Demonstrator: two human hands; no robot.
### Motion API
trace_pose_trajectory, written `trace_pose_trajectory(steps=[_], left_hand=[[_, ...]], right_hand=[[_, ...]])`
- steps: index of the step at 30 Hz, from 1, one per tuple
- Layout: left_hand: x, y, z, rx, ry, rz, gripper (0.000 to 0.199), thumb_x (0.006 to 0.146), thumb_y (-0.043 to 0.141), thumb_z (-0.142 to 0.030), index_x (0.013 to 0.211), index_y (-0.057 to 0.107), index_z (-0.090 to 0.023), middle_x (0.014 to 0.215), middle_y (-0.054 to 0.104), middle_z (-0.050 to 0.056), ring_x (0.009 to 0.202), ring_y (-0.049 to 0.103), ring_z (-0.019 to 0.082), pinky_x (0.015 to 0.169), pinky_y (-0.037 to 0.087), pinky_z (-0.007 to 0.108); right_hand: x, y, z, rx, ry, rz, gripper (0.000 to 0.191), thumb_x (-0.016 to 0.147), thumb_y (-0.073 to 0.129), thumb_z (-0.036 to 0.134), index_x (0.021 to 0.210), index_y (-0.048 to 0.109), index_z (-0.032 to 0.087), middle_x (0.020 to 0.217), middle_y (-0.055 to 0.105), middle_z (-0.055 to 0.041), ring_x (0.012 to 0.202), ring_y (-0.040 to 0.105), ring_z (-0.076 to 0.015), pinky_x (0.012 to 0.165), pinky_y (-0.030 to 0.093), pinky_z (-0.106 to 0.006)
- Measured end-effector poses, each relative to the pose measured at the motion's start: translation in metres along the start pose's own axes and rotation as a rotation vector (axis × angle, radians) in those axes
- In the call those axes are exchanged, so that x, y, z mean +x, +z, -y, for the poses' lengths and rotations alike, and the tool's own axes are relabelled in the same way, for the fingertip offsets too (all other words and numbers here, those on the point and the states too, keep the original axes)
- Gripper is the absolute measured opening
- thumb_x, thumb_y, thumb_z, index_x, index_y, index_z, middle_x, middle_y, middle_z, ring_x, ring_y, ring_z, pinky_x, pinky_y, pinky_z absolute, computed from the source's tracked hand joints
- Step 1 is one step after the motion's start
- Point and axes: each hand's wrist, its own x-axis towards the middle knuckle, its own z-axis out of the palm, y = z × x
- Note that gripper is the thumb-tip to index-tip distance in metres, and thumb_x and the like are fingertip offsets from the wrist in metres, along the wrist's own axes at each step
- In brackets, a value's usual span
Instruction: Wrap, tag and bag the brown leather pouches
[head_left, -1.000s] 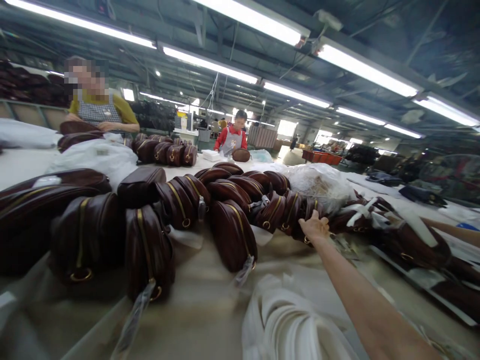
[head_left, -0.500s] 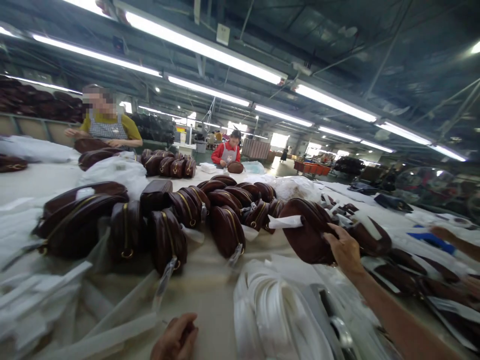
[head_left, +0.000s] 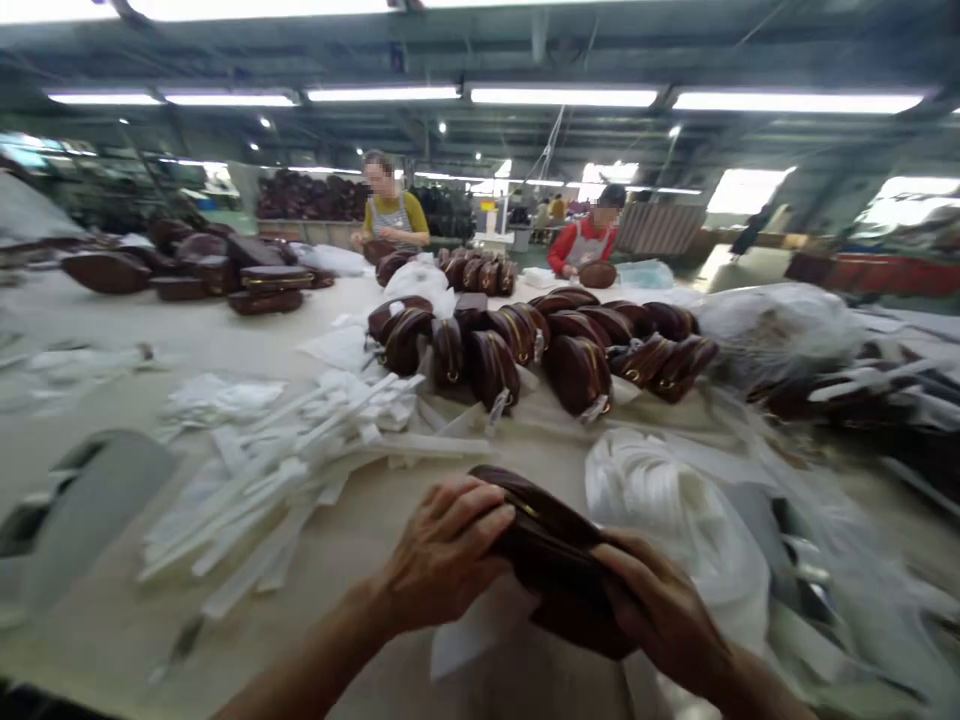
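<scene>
A dark brown leather zip bag (head_left: 555, 555) is held tilted above the near table, its zipper edge turned upward. My left hand (head_left: 454, 545) closes on its left end, fingers over the top edge. At the other end, my right hand (head_left: 660, 600) grips the bag, with part of the thumb side hidden. Below the bag lies a piece of white paper (head_left: 480, 625). Just beyond my hands stand several similar brown bags (head_left: 577, 375) with gold zippers, some with wrapped zipper pulls.
White strips (head_left: 300, 490) lie heaped to the left. A coil of white strapping (head_left: 660, 490) and a grey tape dispenser (head_left: 772, 545) sit to the right, near clear plastic (head_left: 780, 320). Across the table work a person in yellow (head_left: 394, 215) and a person in red (head_left: 589, 240).
My right hand has brought a brown bag from the right of the row to the near middle. My left hand has risen and taken hold of it. The view has levelled and turned left.
</scene>
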Motion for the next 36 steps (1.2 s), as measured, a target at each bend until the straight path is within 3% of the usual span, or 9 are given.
trace_pose_trajectory(steps=[3,7,10,14,20,23,27,31,36], left_hand=[[-0.025,0.009,-0.010,0.058,-0.027,0.057,0.025,0.090,0.050,-0.022,0.113,0.055,-0.012,0.108,0.061,0.010,0.105,0.052,0.022,0.092,0.042,0.037],[-0.028,0.021,-0.014,0.106,-0.061,0.064,0.021,0.089,0.053,-0.020,0.108,0.055,-0.012,0.105,0.059,0.009,0.102,0.051,0.022,0.089,0.041,0.037],[-0.019,0.025,-0.013,0.126,-0.098,0.145,0.015,0.088,0.054,-0.022,0.100,0.055,-0.013,0.097,0.059,0.008,0.092,0.052,0.022,0.082,0.043,0.036],[-0.011,0.023,-0.004,0.047,-0.219,0.360,0.014,0.083,0.062,-0.028,0.087,0.054,-0.017,0.084,0.058,0.003,0.077,0.053,0.019,0.070,0.044,0.031],[0.011,0.016,0.011,0.006,-0.296,0.550,0.051,0.077,0.071,-0.032,0.117,0.045,-0.012,0.099,0.060,0.007,0.089,0.057,0.021,0.076,0.046,0.031],[0.027,0.017,0.013,0.125,-0.268,0.689,0.036,0.079,0.069,-0.037,0.101,0.054,-0.012,0.095,0.059,0.009,0.087,0.057,0.024,0.072,0.046,0.032],[0.029,0.028,0.018,0.231,-0.186,0.642,0.043,0.075,0.069,-0.049,0.093,0.055,-0.013,0.103,0.055,0.012,0.096,0.054,0.029,0.079,0.044,0.038],[0.016,0.040,0.024,0.152,-0.243,0.638,0.048,0.080,0.060,-0.056,0.097,0.052,-0.012,0.092,0.059,0.008,0.084,0.057,0.022,0.073,0.043,0.032],[0.010,0.022,0.013,0.195,-0.173,0.475,0.039,0.087,0.053,-0.053,0.090,0.053,-0.014,0.082,0.060,0.006,0.078,0.058,0.020,0.070,0.040,0.031]], right_hand=[[-0.009,0.026,0.005,0.008,-0.014,0.049,0.026,0.084,0.043,0.010,0.106,0.054,0.017,0.112,0.055,-0.0129,0.101,0.057,-0.0202,0.081,0.052,-0.030],[-0.009,0.030,0.019,-0.204,-0.031,-0.016,0.032,0.082,0.045,0.012,0.112,0.055,0.013,0.118,0.052,-0.0157,0.112,0.048,-0.0285,0.093,0.040,-0.045],[-0.002,0.038,0.033,-0.303,-0.005,-0.012,0.035,0.086,0.044,0.012,0.120,0.052,0.009,0.107,0.058,-0.0140,0.102,0.053,-0.0254,0.089,0.039,-0.042],[0.006,0.055,0.040,-0.367,0.113,-0.039,0.030,0.092,0.047,0.027,0.116,0.054,0.011,0.096,0.064,-0.0107,0.089,0.057,-0.0231,0.082,0.040,-0.037],[0.015,0.052,0.034,-0.491,0.258,-0.023,0.048,0.095,0.033,0.045,0.120,0.051,0.008,0.092,0.062,-0.0132,0.079,0.056,-0.0240,0.070,0.043,-0.035],[0.020,0.049,0.029,-0.539,0.306,0.027,0.047,0.095,0.032,0.046,0.113,0.055,0.009,0.086,0.059,-0.0116,0.074,0.054,-0.0243,0.066,0.042,-0.036],[0.024,0.052,0.018,-0.531,0.283,0.029,0.044,0.094,0.030,0.049,0.097,0.057,0.013,0.094,0.058,-0.0140,0.084,0.055,-0.0265,0.070,0.042,-0.037],[0.026,0.055,0.006,-0.410,0.189,0.068,0.046,0.096,0.024,0.050,0.096,0.053,0.014,0.077,0.060,-0.0075,0.068,0.057,-0.0203,0.061,0.042,-0.030],[0.037,0.046,0.009,-0.386,0.023,0.017,0.036,0.096,0.032,0.044,0.090,0.054,0.016,0.067,0.057,-0.0030,0.059,0.053,-0.0173,0.058,0.038,-0.028]])
